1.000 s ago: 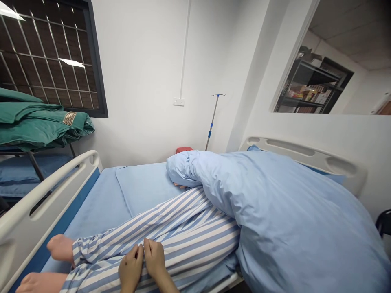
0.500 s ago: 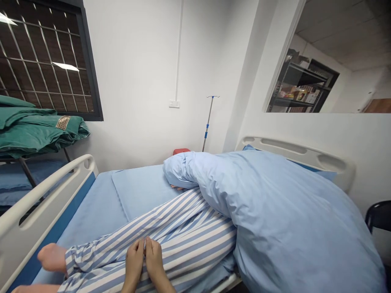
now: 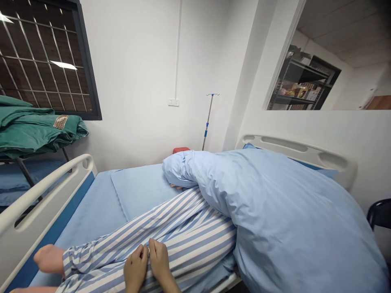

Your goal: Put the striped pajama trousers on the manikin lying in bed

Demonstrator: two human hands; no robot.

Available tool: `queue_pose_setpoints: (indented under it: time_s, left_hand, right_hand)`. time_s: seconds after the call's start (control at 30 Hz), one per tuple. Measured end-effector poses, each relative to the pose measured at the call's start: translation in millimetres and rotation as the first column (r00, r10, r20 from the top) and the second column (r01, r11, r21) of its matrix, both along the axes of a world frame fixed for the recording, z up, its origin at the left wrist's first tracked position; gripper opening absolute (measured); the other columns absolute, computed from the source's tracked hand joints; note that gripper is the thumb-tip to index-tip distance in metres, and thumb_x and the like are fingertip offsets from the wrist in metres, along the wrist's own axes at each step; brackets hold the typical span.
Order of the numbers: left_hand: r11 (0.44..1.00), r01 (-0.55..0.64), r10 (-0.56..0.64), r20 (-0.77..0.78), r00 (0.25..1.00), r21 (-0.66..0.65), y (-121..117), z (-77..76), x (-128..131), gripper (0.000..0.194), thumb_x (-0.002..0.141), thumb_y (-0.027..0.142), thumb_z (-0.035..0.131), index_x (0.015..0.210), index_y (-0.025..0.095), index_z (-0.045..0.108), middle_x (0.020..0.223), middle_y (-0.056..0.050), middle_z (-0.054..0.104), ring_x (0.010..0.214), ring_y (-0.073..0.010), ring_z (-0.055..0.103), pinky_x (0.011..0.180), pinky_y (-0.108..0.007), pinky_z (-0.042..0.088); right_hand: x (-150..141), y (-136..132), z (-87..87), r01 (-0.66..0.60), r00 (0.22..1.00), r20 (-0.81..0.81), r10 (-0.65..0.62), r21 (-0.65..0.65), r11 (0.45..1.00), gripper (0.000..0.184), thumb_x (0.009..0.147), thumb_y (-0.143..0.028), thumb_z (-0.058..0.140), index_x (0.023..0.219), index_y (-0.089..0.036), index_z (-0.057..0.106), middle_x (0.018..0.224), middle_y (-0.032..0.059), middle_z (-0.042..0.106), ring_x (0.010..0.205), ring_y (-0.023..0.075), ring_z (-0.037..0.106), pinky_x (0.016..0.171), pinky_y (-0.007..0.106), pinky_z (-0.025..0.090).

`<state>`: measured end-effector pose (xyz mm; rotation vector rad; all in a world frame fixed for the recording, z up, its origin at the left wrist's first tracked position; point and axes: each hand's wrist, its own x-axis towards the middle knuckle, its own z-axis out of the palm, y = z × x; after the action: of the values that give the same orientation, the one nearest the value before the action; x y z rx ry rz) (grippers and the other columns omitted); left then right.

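My left hand [image 3: 136, 268] and my right hand [image 3: 159, 260] rest side by side on a blue-and-white striped pyjama trouser leg [image 3: 189, 232], their fingertips pinching the cloth. The trousers belong to a figure lying on the hospital bed. Its bare foot [image 3: 49, 259], smooth like a manikin's, sticks out at the left of my hands. A light blue duvet [image 3: 290, 211] covers the upper body and head. Only a few fingers [image 3: 176, 186] show at its edge.
A white bed side rail [image 3: 39, 195] runs along the left, and a white headboard [image 3: 293, 144] stands at the right. Behind are an IV pole [image 3: 208, 118] and a red object [image 3: 181, 150]. Folded green cloth [image 3: 33, 130] lies on a neighbouring bed.
My hands have spread slightly apart on the trouser cloth, and the right hand has shifted rightward. The whole view has swung a little, so the bed sits further left in the picture.
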<state>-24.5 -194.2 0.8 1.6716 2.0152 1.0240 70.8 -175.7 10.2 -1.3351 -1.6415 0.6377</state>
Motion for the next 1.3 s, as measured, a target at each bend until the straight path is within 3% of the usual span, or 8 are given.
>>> queue_pose_setpoints:
  time_s: [0.1,0.33,0.53,0.67,0.77,0.83,1.1,1.3]
  left_hand:
    - [0.999,-0.01,0.006,0.122,0.993,0.033,4.3,8.6,4.5,0.025,0.075,0.035,0.043,0.057,0.021,0.053,0.058,0.0,0.056,0.056,-0.0138,0.049,0.057,-0.023,0.033]
    - [0.986,-0.135,0.074,0.464,0.883,0.101,17.6,30.4,41.8,0.036,0.079,0.044,0.037,0.051,0.021,0.036,0.047,0.004,0.041,0.051,-0.0111,0.04,0.051,-0.022,0.034]
    - [0.994,-0.069,0.05,0.212,0.976,0.082,12.2,6.3,32.6,0.025,0.075,0.036,0.043,0.057,0.021,0.054,0.058,-0.001,0.058,0.055,-0.0141,0.05,0.056,-0.024,0.035]
    - [0.998,-0.016,0.014,0.032,0.999,0.059,10.9,-0.4,31.9,0.021,0.075,0.03,0.043,0.062,0.023,0.058,0.063,-0.002,0.061,0.059,-0.0145,0.053,0.058,-0.023,0.033]
    - [0.999,-0.005,0.003,-0.042,0.999,-0.045,10.9,1.6,36.5,0.025,0.078,0.031,0.041,0.059,0.022,0.055,0.06,-0.001,0.059,0.059,-0.0139,0.052,0.057,-0.023,0.03]
    - [0.996,-0.004,-0.002,-0.069,0.998,-0.085,10.6,2.8,38.1,0.026,0.079,0.031,0.039,0.059,0.022,0.054,0.061,0.0,0.06,0.059,-0.0138,0.051,0.057,-0.023,0.029]
    - [0.998,0.01,-0.01,-0.007,1.0,-0.058,11.8,-0.4,32.0,0.028,0.08,0.036,0.038,0.064,0.023,0.057,0.066,-0.002,0.064,0.064,-0.0164,0.055,0.059,-0.024,0.033]
    - [0.999,0.015,-0.009,0.154,0.988,-0.038,24.6,18.8,43.9,0.037,0.08,0.044,0.035,0.054,0.021,0.049,0.055,0.0,0.057,0.058,-0.0152,0.051,0.058,-0.024,0.034]
  right_hand:
    - [-2.8,1.1,-13.3,0.017,0.999,-0.031,-0.018,-0.024,1.0,0.051,0.091,-0.042,0.028,0.055,-0.018,0.054,0.052,0.0025,0.056,0.05,0.013,0.047,0.05,0.024,0.025]
    - [1.4,9.9,-12.3,0.007,0.958,-0.287,-0.026,-0.064,0.998,0.051,0.091,-0.044,0.024,0.06,-0.017,0.055,0.059,0.0044,0.059,0.056,0.0144,0.051,0.054,0.023,0.033]
    - [1.6,13.4,-19.1,0.054,0.927,-0.365,-0.09,-0.107,0.993,0.044,0.087,-0.044,0.033,0.053,-0.018,0.044,0.051,0.0,0.048,0.051,0.0123,0.042,0.051,0.023,0.032]
    - [17.3,15.1,7.0,0.002,0.976,-0.213,-0.034,-0.147,0.989,0.046,0.087,-0.045,0.034,0.049,-0.019,0.039,0.047,-0.0016,0.041,0.048,0.0113,0.038,0.047,0.024,0.023]
    - [31.7,15.3,30.4,0.015,0.998,-0.057,-0.018,-0.049,0.999,0.047,0.089,-0.042,0.031,0.049,-0.018,0.04,0.047,-0.002,0.041,0.048,0.0103,0.037,0.048,0.025,0.019]
    - [36.6,13.4,34.1,0.02,1.0,-0.009,-0.02,0.0,1.0,0.048,0.091,-0.04,0.027,0.051,-0.017,0.043,0.048,-0.0017,0.044,0.049,0.0099,0.038,0.049,0.024,0.02]
    - [31.2,-2.3,-11.6,0.042,0.969,0.24,-0.062,0.088,0.995,0.048,0.093,-0.031,0.022,0.063,-0.019,0.058,0.059,0.0038,0.062,0.052,0.0123,0.05,0.052,0.027,0.02]
    - [33.3,4.0,-6.8,-0.009,1.0,-0.006,0.009,0.027,1.0,0.049,0.093,-0.036,0.022,0.062,-0.019,0.056,0.06,0.0035,0.061,0.056,0.0128,0.053,0.052,0.024,0.027]
